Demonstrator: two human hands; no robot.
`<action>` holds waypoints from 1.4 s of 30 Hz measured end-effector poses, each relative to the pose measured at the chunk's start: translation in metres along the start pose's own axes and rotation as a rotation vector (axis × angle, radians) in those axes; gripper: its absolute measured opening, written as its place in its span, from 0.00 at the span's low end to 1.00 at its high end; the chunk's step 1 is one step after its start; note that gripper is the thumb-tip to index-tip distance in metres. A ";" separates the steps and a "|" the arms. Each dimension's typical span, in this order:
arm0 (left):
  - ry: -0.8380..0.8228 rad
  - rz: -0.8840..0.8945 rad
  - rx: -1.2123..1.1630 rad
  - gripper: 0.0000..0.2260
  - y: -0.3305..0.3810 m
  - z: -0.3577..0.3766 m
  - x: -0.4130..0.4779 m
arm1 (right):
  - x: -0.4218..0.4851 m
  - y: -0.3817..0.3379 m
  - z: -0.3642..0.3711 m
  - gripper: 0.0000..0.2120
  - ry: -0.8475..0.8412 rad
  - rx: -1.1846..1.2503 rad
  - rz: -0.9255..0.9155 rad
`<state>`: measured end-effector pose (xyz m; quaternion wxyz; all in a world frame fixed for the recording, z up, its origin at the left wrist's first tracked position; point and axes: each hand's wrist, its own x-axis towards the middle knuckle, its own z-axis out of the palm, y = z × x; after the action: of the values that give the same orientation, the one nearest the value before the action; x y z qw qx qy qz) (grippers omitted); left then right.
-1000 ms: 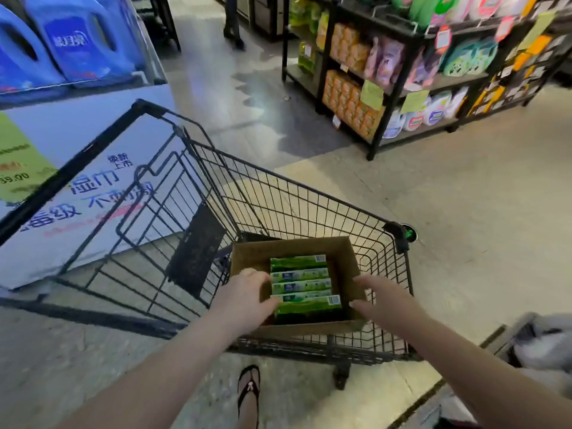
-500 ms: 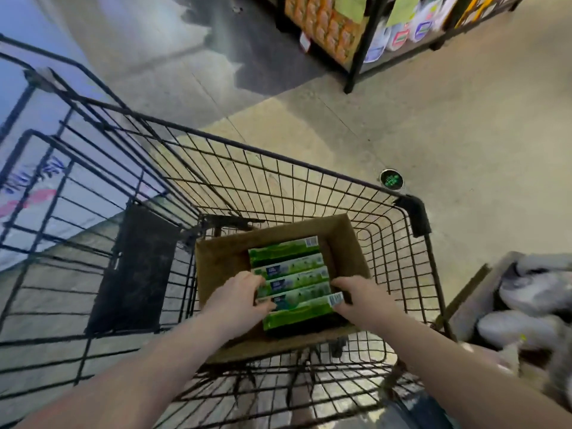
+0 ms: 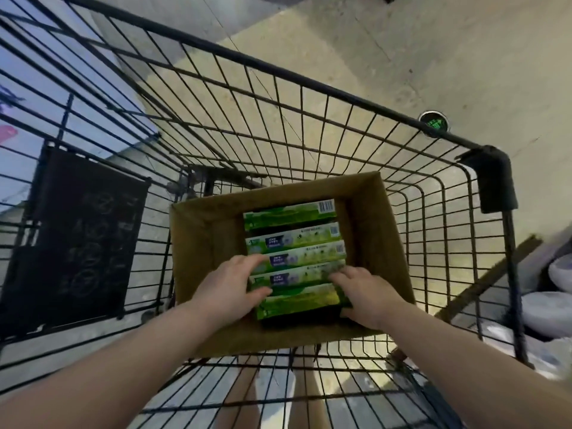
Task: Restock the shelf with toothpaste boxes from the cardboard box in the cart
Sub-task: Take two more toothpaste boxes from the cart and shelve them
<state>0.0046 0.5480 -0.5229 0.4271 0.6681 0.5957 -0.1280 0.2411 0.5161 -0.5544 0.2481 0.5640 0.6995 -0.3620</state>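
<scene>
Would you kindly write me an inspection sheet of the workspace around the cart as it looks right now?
Surface: wire cart with an open cardboard box standing in its basket.
Job's things: five green toothpaste boxes lie side by side, flat, in the cardboard box; no shelf in view.
Clutter: black panel on the cart's left side.
Grippers: left hand grips the left ends of the nearest toothpaste boxes; right hand grips their right ends.
Cables: nothing seen.
Surroundings: pale floor, a round green-lit disc beyond the cart's far rim, white bagged goods at the right.
</scene>
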 end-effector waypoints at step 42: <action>0.074 -0.172 -0.115 0.33 -0.038 0.021 0.146 | 0.021 0.035 -0.069 0.23 0.465 0.341 0.028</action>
<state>0.0154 0.6305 -0.6507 0.4297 0.5933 0.6725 -0.1052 0.2739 0.5869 -0.5354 -0.0123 0.6750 0.6589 -0.3317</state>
